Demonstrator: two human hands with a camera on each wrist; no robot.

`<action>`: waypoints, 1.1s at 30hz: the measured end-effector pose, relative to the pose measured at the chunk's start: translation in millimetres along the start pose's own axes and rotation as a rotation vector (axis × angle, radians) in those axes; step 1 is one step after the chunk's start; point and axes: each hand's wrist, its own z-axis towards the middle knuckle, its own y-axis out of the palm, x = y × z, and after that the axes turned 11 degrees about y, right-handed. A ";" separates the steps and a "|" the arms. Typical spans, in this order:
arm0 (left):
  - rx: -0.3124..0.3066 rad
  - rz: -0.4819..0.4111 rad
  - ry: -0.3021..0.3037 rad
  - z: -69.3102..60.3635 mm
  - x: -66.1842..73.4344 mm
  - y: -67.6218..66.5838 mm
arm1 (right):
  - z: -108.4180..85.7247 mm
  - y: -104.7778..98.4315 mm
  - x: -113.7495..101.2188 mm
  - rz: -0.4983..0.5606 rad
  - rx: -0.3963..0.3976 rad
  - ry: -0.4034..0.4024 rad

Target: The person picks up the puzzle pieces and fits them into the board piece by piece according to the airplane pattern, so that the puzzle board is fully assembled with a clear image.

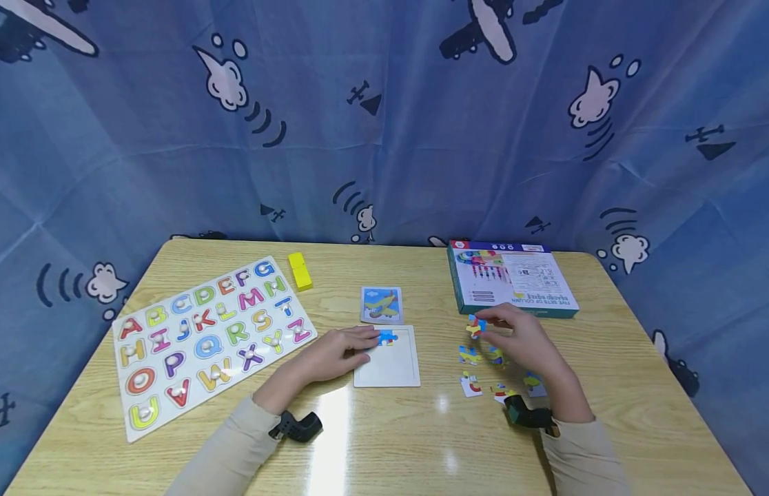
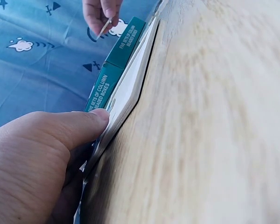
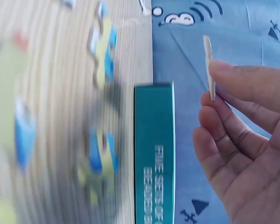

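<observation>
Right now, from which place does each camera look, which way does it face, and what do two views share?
Head: worn on the head, facing forward and down at the table and curtain; left hand, right hand and both sleeves show.
Left wrist: looks past the left hand along the white board; the right hand shows beyond.
Right wrist: looks at the right hand pinching a thin piece; no left hand shows.
Shared: both wrist views include the green-sided box.

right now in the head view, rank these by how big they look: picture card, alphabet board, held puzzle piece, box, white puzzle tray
Largest to smallest:
1. alphabet board
2. box
3. white puzzle tray
4. picture card
5. held puzzle piece, partly covered by fingers
</observation>
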 end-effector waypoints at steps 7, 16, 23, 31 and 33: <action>-0.002 0.002 -0.001 -0.2 -0.3 0.3 | 6.0 19.6 -16.6 -0.001 -0.026 -0.066; -0.007 0.009 -0.006 -0.8 -1.1 0.5 | 14.3 42.9 -37.5 0.006 -0.060 -0.131; -0.011 0.010 -0.008 -0.7 -0.3 0.2 | 20.6 59.7 -52.8 0.004 -0.116 -0.123; -0.003 0.005 -0.002 -0.1 0.2 -0.3 | 28.0 76.3 -65.7 -0.051 -0.134 -0.158; -0.001 0.002 -0.001 -0.2 0.4 -0.4 | 30.1 78.9 -67.0 -0.075 -0.139 -0.170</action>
